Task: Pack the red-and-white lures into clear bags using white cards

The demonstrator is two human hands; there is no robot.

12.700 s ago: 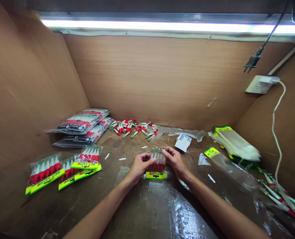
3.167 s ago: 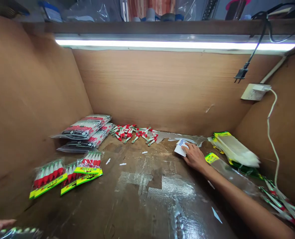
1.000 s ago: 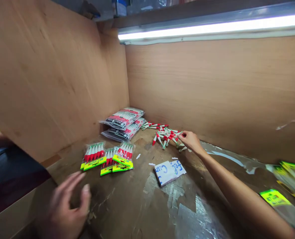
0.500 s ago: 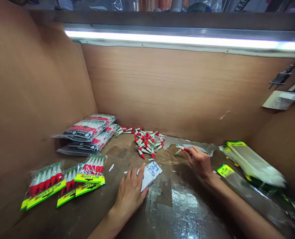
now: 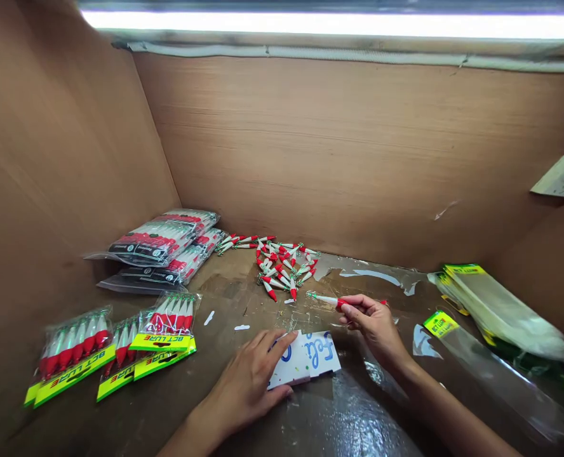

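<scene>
My left hand (image 5: 251,387) lies flat with fingers spread on a white card (image 5: 310,355) with blue handwriting, low in the middle of the bench. My right hand (image 5: 375,320) is just right of the card and pinches a red-and-white lure (image 5: 327,299) that points left. A loose pile of the same lures (image 5: 279,263) lies behind the hands near the back wall.
Three filled yellow-labelled lure packs (image 5: 115,346) lie at the front left, with stacked larger bags (image 5: 161,244) behind them. Empty clear bags with yellow headers (image 5: 482,304) sit at the right. Plywood walls close in the left, back and right.
My right hand has come back from the lure pile holding one lure. The white card has slid nearer under my left hand. The view has tilted down.
</scene>
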